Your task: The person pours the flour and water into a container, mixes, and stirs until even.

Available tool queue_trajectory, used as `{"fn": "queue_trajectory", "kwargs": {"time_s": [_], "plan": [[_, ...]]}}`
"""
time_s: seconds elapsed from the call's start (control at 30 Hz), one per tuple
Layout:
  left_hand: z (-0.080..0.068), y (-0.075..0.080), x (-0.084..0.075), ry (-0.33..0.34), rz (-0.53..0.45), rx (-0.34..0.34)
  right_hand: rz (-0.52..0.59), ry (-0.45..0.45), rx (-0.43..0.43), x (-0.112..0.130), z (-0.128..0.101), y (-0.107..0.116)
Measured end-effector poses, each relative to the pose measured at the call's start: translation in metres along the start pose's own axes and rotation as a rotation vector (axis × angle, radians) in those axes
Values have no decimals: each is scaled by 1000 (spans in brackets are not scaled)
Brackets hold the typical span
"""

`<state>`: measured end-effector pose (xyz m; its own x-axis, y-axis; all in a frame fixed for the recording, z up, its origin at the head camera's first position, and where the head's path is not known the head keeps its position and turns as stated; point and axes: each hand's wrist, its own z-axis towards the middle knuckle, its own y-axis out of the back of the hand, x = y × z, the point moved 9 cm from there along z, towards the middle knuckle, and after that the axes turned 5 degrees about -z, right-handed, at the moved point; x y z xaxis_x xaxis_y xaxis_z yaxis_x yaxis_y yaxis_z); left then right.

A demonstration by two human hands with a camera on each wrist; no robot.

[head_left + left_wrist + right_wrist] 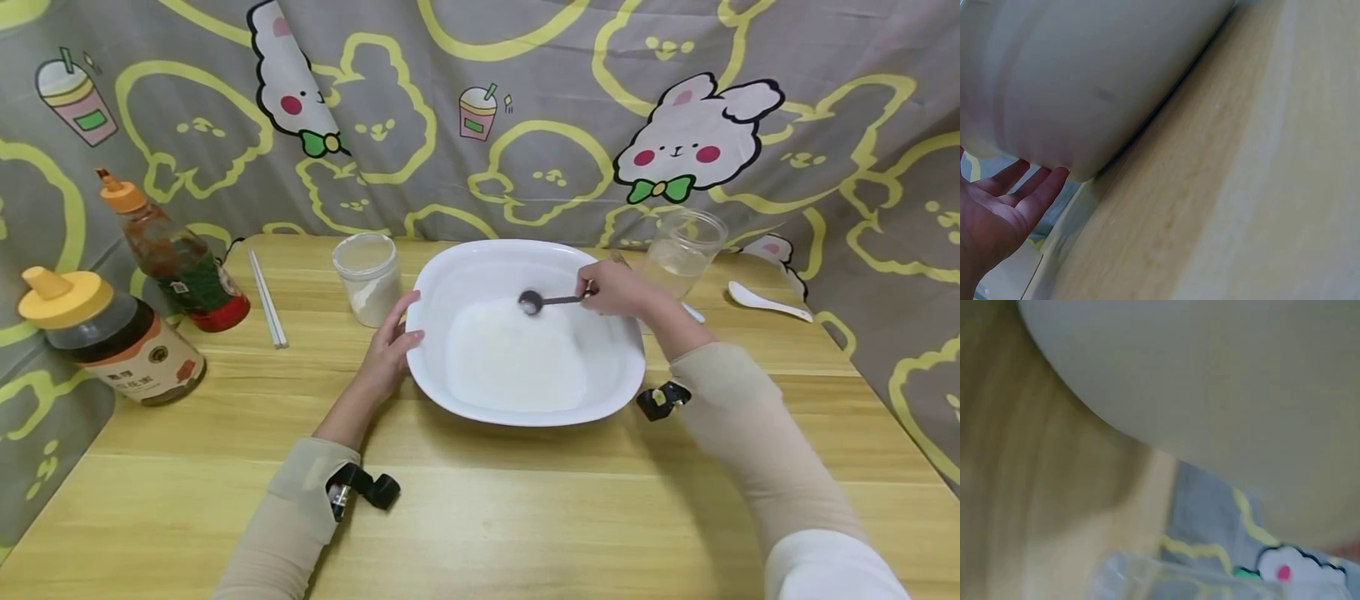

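A wide white bowl (pixel 525 417) sits mid-table with a layer of white stuff (pixel 517 362) in its bottom. My left hand (pixel 405 325) rests against the bowl's left rim. In the left wrist view its fingers (pixel 1035 187) lie straight under the bowl's outer wall (pixel 1085 81). My right hand (pixel 594 292) pinches the handle of a small metal spoon (pixel 546 300) over the far right part of the bowl. The spoon's bowl hangs just above the white stuff. The right wrist view shows only the blurred bowl wall (pixel 1222 381), not the hand.
Left of the bowl stand a plastic jar of white powder (pixel 367 279), white chopsticks (pixel 267 298), a sauce bottle (pixel 176 258) and a yellow-capped jar (pixel 112 337). A clear jar (pixel 684 246) and a white spoon (pixel 765 302) lie at the right. Patterned cloth (pixel 525 125) hangs behind.
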<state>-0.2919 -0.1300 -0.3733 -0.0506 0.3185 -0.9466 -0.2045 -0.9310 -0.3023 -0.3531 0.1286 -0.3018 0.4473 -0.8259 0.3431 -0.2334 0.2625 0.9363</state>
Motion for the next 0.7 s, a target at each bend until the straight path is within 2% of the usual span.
{"fn": "queue_trajectory", "kwargs": {"time_s": [0.1, 0.2, 0.33, 0.47, 0.7], "plan": [[0, 0, 0, -3, -1, 0, 140, 43, -23, 8, 11, -16], [0, 0, 0, -6, -4, 4, 228, 71, -15, 21, 17, -32], [0, -1, -1, -9, -3, 7, 314, 104, 59, 42, 16, -50], [0, -1, -2, -12, 6, -3, 392, 162, 118, 59, 8, -57], [-1, -2, -1, 1, -11, 3, 492, 223, 242, 71, -11, -64]]}}
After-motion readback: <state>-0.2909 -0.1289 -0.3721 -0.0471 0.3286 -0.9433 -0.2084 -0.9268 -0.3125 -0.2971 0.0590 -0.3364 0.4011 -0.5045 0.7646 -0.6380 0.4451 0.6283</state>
